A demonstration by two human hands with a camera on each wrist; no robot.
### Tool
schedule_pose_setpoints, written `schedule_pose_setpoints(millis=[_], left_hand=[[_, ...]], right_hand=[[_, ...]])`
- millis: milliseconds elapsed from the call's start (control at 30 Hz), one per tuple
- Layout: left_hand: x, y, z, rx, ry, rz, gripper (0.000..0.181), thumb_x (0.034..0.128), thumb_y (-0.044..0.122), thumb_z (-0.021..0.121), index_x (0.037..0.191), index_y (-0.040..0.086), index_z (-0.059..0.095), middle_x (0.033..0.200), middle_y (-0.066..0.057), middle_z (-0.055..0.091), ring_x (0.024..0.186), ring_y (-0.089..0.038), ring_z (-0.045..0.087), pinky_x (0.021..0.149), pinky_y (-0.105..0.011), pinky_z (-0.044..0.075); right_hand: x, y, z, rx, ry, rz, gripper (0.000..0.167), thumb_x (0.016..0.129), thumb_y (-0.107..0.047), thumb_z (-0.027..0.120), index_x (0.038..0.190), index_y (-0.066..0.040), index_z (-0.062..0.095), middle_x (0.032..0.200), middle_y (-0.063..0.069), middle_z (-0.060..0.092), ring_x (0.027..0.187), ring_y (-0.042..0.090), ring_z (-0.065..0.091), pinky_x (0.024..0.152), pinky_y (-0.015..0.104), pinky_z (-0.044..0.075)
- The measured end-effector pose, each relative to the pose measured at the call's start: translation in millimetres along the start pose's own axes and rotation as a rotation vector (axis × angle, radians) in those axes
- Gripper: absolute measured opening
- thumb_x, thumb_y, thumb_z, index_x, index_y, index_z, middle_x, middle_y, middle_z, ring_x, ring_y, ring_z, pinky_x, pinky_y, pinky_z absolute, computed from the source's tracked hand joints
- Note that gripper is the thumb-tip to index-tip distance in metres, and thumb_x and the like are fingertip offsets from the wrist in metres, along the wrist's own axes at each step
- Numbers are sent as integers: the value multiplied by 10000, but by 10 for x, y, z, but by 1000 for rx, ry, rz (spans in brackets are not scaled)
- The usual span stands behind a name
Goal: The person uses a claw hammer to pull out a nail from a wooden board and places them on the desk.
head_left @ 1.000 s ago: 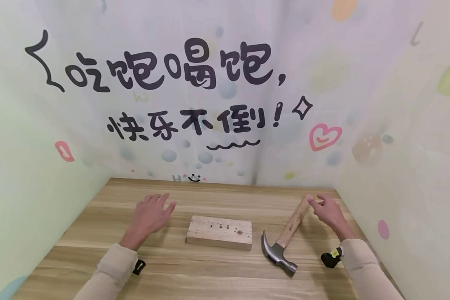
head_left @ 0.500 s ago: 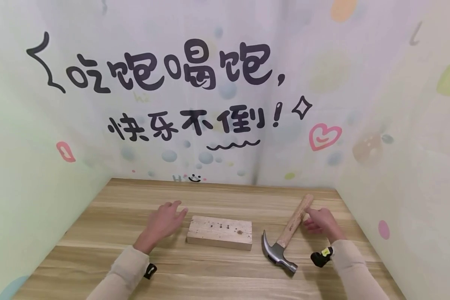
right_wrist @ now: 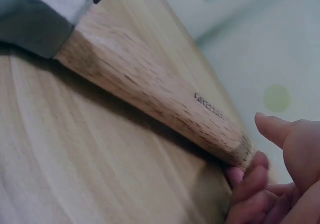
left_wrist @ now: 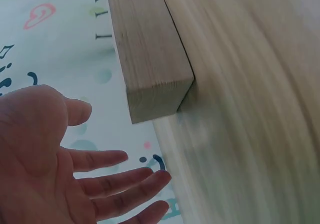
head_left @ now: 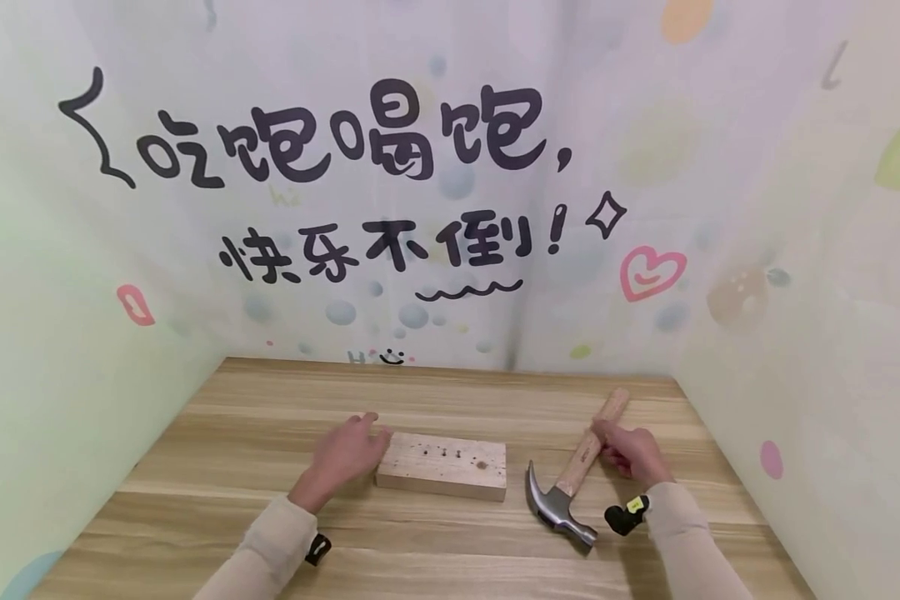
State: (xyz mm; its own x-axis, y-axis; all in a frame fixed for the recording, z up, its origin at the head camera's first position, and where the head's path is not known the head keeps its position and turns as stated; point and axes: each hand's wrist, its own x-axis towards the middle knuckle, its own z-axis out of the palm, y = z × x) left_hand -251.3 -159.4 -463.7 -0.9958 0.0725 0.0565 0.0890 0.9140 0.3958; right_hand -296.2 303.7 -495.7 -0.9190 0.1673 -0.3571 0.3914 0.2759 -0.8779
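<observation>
A claw hammer [head_left: 581,462] lies on the table, its steel head toward the near side and its wooden handle [right_wrist: 150,91] slanting away to the right. Beside that handle is my right hand [head_left: 633,454]; the fingertips reach its side while the thumb stands off it in the right wrist view. To the left of the hammer lies a wooden block [head_left: 442,467] with three nails [left_wrist: 102,14] sticking up from its top. My left hand [head_left: 348,454] is by the block's left end, fingers spread and palm unfilled in the left wrist view, a gap between them there.
The wood-grain tabletop [head_left: 420,558] runs back to a printed wall sheet [head_left: 450,325]. Side walls [head_left: 817,375] rise along its left and right edges.
My left hand has moved right, up to the block's end. My right hand has come down along the hammer handle from its far end toward the head. Block and hammer stay put.
</observation>
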Motion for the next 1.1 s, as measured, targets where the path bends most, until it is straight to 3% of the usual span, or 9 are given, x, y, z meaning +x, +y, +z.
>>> schedule_pose_setpoints(millis=[100,333,567,633,800,867,1000,1100], left_hand=[[-20,61,52,-13,-15,-19,587,1034,408,449,1373,-66,512,1328,-280,574,1185,-453,572,929,-601,472],[-38,154,175,-5,2,-54,569,1039,415,436,1241,-94,591,1146,-254,655,900,-353,648,706,-495,530],[-13,187,283,25,-15,-64,609,1032,455,426,1270,-86,576,1155,-252,663,948,-385,660,754,-535,519],[-9,194,299,24,-18,-67,616,1030,454,430,1274,-95,571,1137,-254,669,887,-355,664,724,-520,522],[-4,220,339,26,-7,-65,624,1029,450,433,1275,-108,566,1087,-260,679,800,-314,652,664,-491,516],[-8,236,351,28,2,-65,632,1032,450,427,1278,-117,558,1087,-269,678,838,-345,667,691,-509,517],[-14,266,373,15,10,-70,652,1042,443,403,1300,-143,525,1109,-299,664,900,-409,670,733,-541,514],[-10,278,389,13,14,-78,649,1046,439,394,1285,-152,519,1083,-307,659,891,-426,664,709,-537,511]], right_hand=[[-2,8,4,-59,35,1,457,906,-442,676,575,-134,613,487,-66,423,451,78,390,448,235,328],[41,-10,50,-86,67,39,377,893,-385,697,655,-92,699,498,-64,440,455,76,404,461,239,344],[64,-13,54,-48,58,60,388,903,-385,674,621,-125,617,506,-63,427,454,77,393,455,243,336],[76,1,50,-37,50,53,380,900,-391,667,638,-126,594,526,-58,440,471,79,406,461,241,343],[120,27,53,46,29,26,364,909,-370,628,642,-147,521,540,-53,443,486,80,413,457,228,343],[127,26,74,112,33,9,339,916,-345,609,657,-150,512,544,-55,440,493,79,415,460,225,354],[123,19,146,245,82,-13,217,930,-303,574,845,-103,574,617,-60,503,575,78,501,531,236,451],[119,15,197,322,106,-43,282,943,-289,544,1066,-35,567,705,-58,573,660,72,579,617,246,518]])
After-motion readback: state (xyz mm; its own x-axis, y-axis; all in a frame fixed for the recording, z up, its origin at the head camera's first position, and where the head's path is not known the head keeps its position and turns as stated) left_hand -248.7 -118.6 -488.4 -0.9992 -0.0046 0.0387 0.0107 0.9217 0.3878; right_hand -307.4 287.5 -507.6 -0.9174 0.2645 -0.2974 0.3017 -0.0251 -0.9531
